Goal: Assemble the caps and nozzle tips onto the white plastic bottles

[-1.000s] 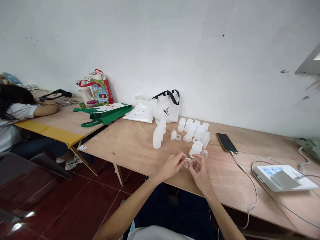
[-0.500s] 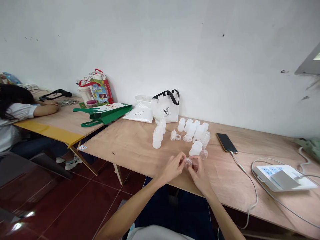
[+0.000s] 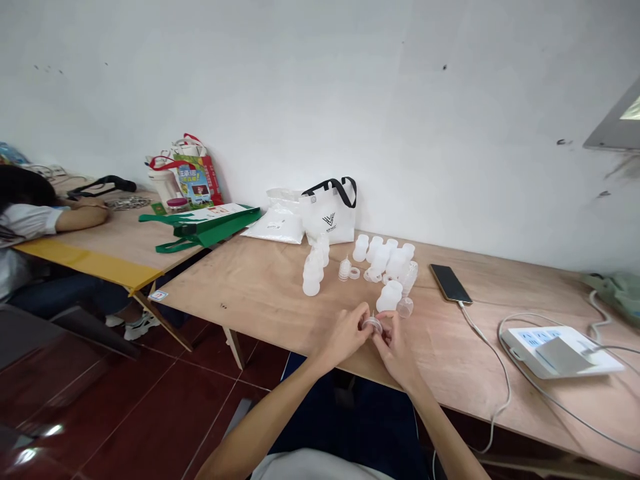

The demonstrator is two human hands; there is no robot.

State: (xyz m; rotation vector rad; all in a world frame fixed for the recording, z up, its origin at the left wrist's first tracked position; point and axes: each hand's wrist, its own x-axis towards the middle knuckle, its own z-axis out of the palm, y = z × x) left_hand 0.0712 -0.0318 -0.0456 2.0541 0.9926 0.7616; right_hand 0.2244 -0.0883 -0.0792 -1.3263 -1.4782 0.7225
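Observation:
Between the fingertips of both hands, above the table's front edge, is a small clear plastic cap with a ring-shaped rim. My left hand pinches it from the left, and my right hand grips its right side; the fingers partly cover it. Just beyond them lies a frosted white waisted bottle, with a clear cup-like cover to its right. Farther back stand a stack of ribbed clear pieces, a loose ring and more frosted bottles. Several frosted bottles form a row on the left.
A phone on a cable lies to the right, near a white box-like device. A white tote bag and a plastic packet stand against the wall. Left are a green bag and a person's resting arm.
The small clear cap has turned in my fingers, its ring-shaped rim now showing with a thin tip above it. Both hands stay pinched together; the view has shifted slightly.

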